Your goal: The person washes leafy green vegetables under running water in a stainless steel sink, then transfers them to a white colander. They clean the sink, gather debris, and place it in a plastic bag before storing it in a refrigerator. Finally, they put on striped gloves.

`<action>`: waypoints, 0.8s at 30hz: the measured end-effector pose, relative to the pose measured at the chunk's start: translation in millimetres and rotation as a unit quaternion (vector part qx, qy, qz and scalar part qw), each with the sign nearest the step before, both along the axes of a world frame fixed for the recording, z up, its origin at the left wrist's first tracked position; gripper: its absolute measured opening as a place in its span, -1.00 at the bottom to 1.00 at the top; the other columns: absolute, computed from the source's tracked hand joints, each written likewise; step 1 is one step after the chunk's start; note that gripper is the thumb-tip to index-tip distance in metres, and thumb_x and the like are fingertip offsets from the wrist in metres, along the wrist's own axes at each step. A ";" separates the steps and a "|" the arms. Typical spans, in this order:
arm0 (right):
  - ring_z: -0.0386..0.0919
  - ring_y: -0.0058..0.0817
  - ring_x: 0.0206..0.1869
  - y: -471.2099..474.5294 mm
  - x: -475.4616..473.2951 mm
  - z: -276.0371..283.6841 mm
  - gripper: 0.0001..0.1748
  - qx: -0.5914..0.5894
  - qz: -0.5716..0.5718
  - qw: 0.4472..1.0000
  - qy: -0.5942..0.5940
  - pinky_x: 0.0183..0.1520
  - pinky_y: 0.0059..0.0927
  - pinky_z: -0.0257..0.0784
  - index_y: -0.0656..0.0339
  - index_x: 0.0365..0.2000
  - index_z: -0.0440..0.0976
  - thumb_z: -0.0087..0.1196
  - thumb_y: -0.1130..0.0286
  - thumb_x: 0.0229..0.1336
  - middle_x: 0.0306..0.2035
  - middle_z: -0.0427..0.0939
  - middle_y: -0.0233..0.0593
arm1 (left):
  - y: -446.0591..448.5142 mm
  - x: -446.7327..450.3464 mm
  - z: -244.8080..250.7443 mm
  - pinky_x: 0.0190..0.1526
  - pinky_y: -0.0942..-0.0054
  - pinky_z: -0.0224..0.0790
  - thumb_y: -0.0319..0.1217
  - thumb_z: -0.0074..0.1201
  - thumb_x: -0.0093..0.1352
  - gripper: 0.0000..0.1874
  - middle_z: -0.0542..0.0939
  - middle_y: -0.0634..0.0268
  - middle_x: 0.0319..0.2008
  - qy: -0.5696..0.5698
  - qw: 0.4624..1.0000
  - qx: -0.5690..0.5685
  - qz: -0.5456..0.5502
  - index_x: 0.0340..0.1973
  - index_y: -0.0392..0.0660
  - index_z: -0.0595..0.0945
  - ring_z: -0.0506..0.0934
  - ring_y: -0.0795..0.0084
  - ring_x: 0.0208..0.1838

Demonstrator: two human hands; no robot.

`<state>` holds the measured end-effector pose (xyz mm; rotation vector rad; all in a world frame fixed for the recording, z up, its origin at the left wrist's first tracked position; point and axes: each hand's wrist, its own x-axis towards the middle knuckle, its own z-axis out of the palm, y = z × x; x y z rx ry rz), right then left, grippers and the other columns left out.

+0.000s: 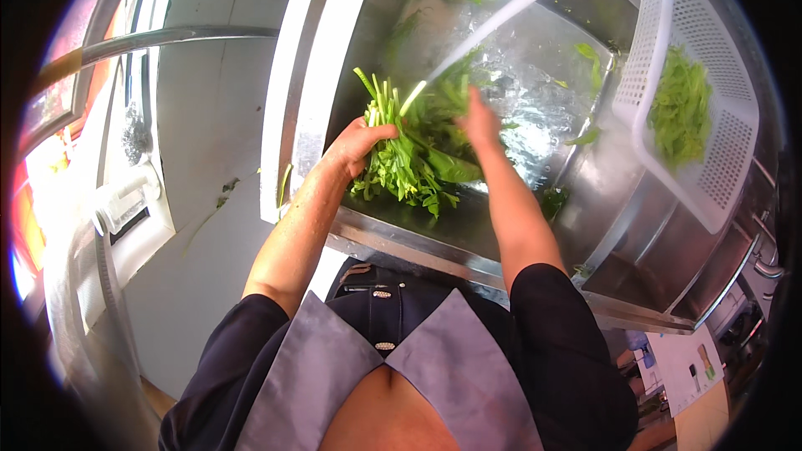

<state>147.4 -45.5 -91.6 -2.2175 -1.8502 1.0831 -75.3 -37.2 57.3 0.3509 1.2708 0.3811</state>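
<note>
My left hand (362, 143) grips a bunch of leafy greens (401, 169) by the pale cut stems, over the near left part of a stainless steel sink (407, 228). The leaves hang down and spread to the right. Beside them, my right hand (481, 119) is blurred by motion among or next to more greens; whether its fingers hold any cannot be made out. A white hose or stream of water (501, 25) slants down from the top right, its lower end close to the bunch. Water in the basin is churned and shiny, with loose leaves around it.
A white perforated plastic basket (642, 119) with greens (680, 109) inside sits tilted on the right side of the sink. Stray leaves (586, 136) lie along the divider. A metal pipe (182, 37) crosses at the left, above a pale surface. Another basin (658, 257) is at the lower right.
</note>
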 end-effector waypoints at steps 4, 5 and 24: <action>0.50 -0.32 -0.26 21.0 38.7 4.6 -0.45 -0.155 -0.268 0.923 0.229 -0.18 -0.35 0.38 0.28 -0.10 0.41 0.27 0.30 -0.17 -0.27 0.54 -0.14 | 2.2 -7.5 -0.2 -0.20 0.46 0.39 -0.49 0.06 0.12 -0.70 0.54 0.30 -0.34 0.018 1.000 -0.007 0.005 -0.19 -0.18 0.55 0.50 0.46 -0.26; 0.49 -0.41 -0.27 21.9 45.4 9.3 -0.50 -0.144 -0.302 0.863 0.380 -0.17 -0.43 0.37 0.29 -0.13 0.43 0.25 0.33 -0.15 -0.29 0.55 -0.23 | 3.6 -7.6 -2.8 -0.18 0.45 0.39 -0.49 0.05 0.12 -0.69 0.54 0.30 -0.34 0.019 1.000 -0.013 0.005 -0.19 -0.18 0.55 0.50 0.46 -0.25; 0.51 -0.36 -0.30 1.8 3.9 -4.2 -0.41 -0.135 -0.254 0.949 0.131 -0.18 -0.30 0.42 0.15 0.10 0.19 0.08 0.25 0.07 -0.33 0.51 -0.14 | -6.0 21.4 -142.7 -0.21 0.31 0.37 -0.33 0.17 0.09 -0.58 0.57 0.13 -0.26 0.235 0.971 0.030 -0.037 -0.17 -0.26 0.52 0.53 0.26 -0.26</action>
